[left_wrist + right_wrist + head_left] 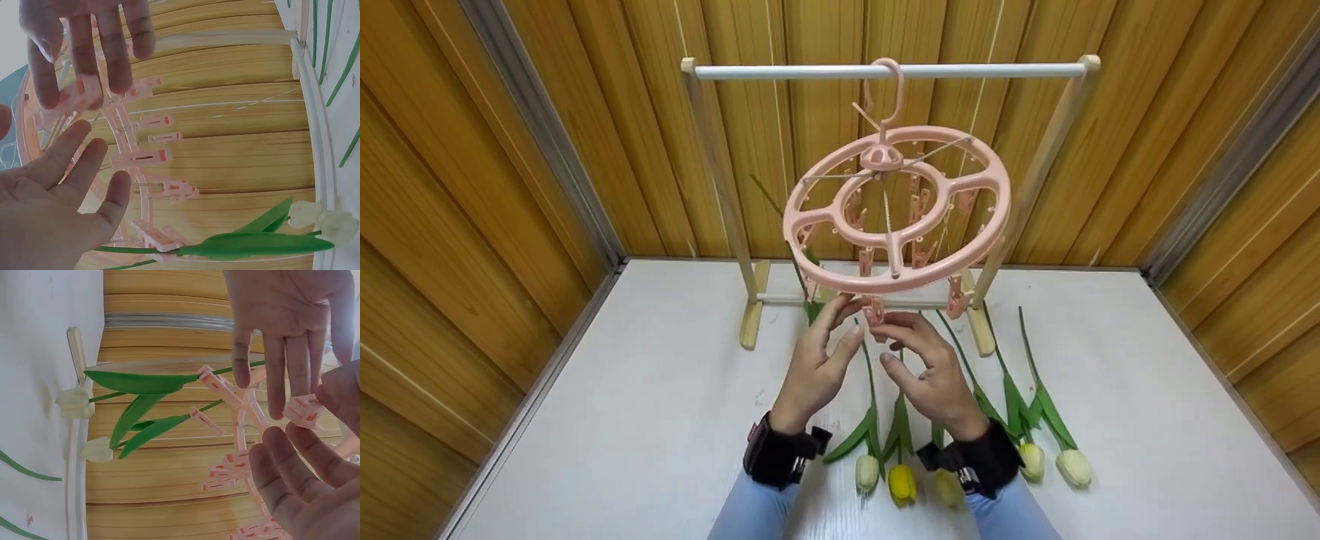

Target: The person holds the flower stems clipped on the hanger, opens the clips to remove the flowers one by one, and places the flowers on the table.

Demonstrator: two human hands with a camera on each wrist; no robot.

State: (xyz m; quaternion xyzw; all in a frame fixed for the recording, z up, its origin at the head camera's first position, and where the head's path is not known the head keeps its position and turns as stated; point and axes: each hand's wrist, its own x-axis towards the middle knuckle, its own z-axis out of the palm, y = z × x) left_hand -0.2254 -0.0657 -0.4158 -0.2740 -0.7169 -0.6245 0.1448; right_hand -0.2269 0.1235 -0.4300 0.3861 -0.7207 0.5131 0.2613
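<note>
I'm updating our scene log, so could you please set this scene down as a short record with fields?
Hanger: pink round hanger, hooked over the white rod of a wooden stand
Left hand: fingers beside the front clip; contact unclear
Right hand: fingers touching that clip, thumb apart
Front clip: no flower seen in it
Clipped flowers: two white tulips, hanger's left side
Surface: white table, at least five loose tulips lying on it

Pale blue sleeves (754, 516) cover the forearms; above them sit broad black wristbands, the left band (771, 456) bearing a small red mark (751, 433) on its outer edge; a little black block (820, 439) juts from the inner side of the left band, a similar one from the right band (994, 456); silvery fittings (799, 468) show on both; the left hand (814, 369) and right hand (936, 379) are bare.
</note>
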